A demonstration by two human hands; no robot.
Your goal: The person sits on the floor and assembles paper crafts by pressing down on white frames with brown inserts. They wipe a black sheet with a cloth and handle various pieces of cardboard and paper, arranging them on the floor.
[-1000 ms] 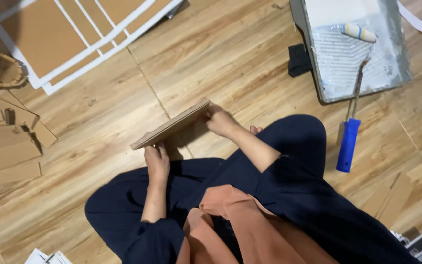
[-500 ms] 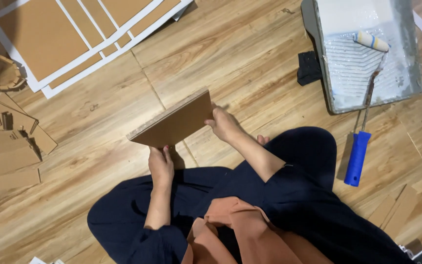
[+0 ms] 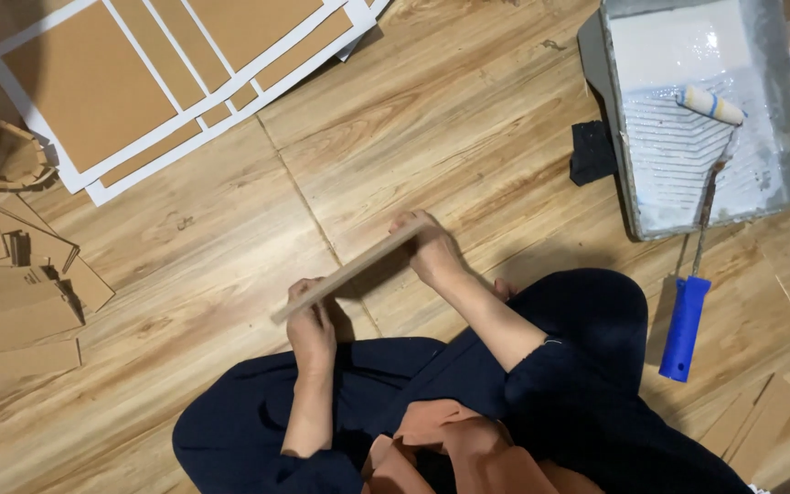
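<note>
I sit on a wooden floor and hold a thin brown board edge-up between both hands, just above the floor in front of my knees. My left hand grips its lower left end. My right hand grips its upper right end. The board appears almost edge-on, so its faces are hidden. My legs in dark trousers fill the bottom of the view.
A grey paint tray with white paint lies at the top right, a blue-handled roller resting in it. A black cloth lies beside the tray. Brown panels with white borders are at top left; cardboard pieces at left.
The board has tilted from showing its brown face half a second ago back to nearly edge-on. Both hands stay on its ends.
</note>
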